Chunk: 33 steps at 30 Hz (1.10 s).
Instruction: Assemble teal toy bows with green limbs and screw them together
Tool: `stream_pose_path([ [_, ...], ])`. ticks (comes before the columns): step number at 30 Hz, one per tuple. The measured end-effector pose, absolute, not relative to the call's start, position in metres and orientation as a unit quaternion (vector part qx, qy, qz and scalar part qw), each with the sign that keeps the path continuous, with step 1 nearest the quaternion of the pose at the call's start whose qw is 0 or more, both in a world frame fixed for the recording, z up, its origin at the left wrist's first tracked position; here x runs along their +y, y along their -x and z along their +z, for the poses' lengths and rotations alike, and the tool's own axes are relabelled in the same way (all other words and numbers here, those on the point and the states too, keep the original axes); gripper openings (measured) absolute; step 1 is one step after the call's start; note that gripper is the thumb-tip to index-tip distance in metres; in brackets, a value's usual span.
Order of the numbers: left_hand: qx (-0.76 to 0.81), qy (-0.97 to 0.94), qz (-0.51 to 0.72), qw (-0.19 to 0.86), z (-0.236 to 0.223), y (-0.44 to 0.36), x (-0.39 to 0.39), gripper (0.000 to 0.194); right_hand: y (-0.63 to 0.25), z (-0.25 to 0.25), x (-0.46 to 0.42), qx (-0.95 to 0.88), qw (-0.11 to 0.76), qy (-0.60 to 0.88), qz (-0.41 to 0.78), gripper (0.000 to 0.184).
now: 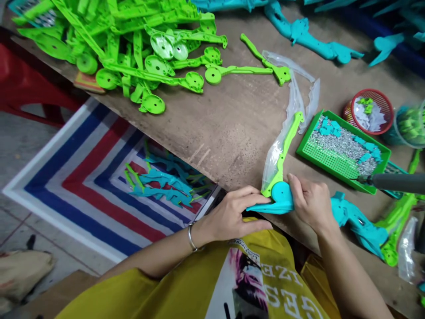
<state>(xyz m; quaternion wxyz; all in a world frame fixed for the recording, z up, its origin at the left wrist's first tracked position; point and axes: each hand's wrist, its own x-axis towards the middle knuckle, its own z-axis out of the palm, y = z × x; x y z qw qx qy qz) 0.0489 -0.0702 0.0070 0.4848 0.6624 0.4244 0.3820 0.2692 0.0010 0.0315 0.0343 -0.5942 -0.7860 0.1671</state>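
Observation:
At the table's front edge, a teal plastic part (282, 199) with a round disc end lies between my two hands. My right hand (310, 201) is wrapped around its body, thumb along the top. My left hand (234, 215) holds the pointed end, fingers over it and thumb below. A green plastic arm (288, 144) rises from beside the disc, with a translucent blade (274, 157) along its left side. More of the teal body (357, 223) shows beyond my right hand. It reaches another green arm (395, 230) at the right.
Green plastic parts (133, 48) are heaped at the far left. Teal parts (308, 37) lie along the back. A green basket (348, 155) holds many small screws, with a red basket (368, 110) behind it. A grey tool (395, 181) juts in from the right. A striped bag (99, 177) stands open below.

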Motion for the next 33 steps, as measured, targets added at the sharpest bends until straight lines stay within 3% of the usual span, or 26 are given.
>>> stream_pose_path([
  [5,0.425,-0.673,0.396,0.457,-0.002,-0.055,-0.071,0.031,-0.268,0.034,-0.002,-0.793,0.045,0.582,0.173,0.055],
  [9,0.458,-0.632,0.37,0.503,0.0,-0.056,-0.074,0.025,-0.267,0.035,-0.001,-0.788,0.035,0.592,0.166,0.056],
  [15,0.466,-0.393,0.376,0.697,0.005,-0.061,-0.066,0.061,-0.266,0.029,0.003,-0.782,-0.006,0.605,0.151,0.059],
  [20,0.47,-0.353,0.33,0.738,-0.001,-0.068,-0.046,0.026,-0.258,0.021,0.009,-0.771,-0.063,0.619,0.139,0.055],
  [33,0.495,-0.296,0.231,0.783,-0.007,-0.044,-0.017,0.039,-0.247,0.015,0.051,-0.737,-0.099,0.647,0.167,0.057],
])
